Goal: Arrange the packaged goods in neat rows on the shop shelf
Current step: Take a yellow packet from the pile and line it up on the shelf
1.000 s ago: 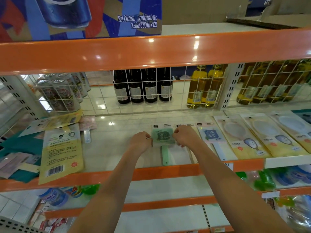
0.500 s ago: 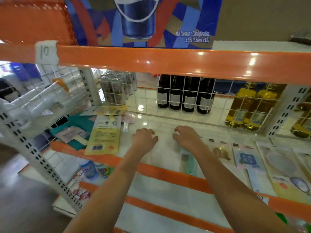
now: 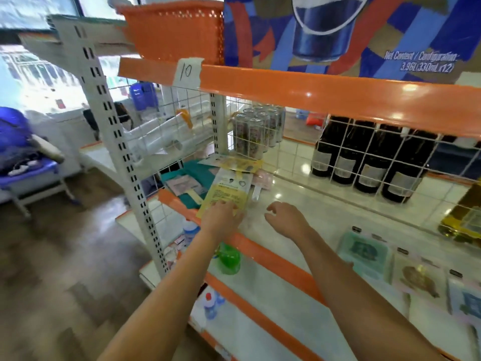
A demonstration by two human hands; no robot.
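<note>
My left hand lies on the near end of a yellow flat packet at the left of the white shelf; whether its fingers grip the packet is unclear. My right hand hovers over the bare shelf just right of it, fingers loosely curled and holding nothing. More flat packets lie in a loose heap behind the yellow one: a yellow one, a pink one and teal ones. To the right, a green packet starts a row with a brown-print packet and a blue one.
A wire grid backs the shelf, with cans, dark bottles and yellow bottles behind it. An orange beam runs overhead, an orange basket and a cola carton on top. A green object lies on the lower shelf.
Both hands left the green packet and moved left along the shelf. My left hand has come down on the yellow packet. The view has swung left.
</note>
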